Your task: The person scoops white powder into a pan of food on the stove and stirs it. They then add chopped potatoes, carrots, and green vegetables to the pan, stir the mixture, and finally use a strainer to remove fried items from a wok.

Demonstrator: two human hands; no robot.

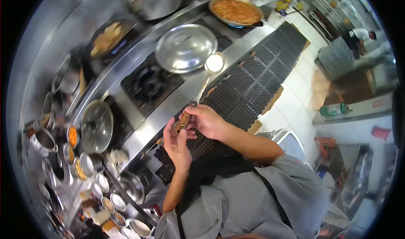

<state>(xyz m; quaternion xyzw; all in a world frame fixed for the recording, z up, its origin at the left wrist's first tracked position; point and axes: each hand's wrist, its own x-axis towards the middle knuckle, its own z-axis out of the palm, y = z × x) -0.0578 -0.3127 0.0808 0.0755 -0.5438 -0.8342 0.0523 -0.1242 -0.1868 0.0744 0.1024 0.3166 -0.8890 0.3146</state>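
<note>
Both hands are close together in front of my apron, at the front edge of the stove. My right hand [207, 120] is closed, with thumb and fingers on the upper part of a riveted wooden handle [184, 122]. Around the lower end of this handle, my left hand [178, 148] has its thumb and fingers bent against the wood. A narrow metal strip [204, 88] runs on from the handle towards a small round white bowl [214, 63]; the exact kind of tool I cannot tell. Just beyond lies a large domed metal lid [186, 48] on the stove.
Along the stove stand a pan of red food [236, 10] over a blue flame, a pan of pale food [108, 40] and a glass lid [97, 126]. Several small bowls sit lower left. Black rubber mats [253, 81] cover the floor. Another person [362, 38] is at the far right.
</note>
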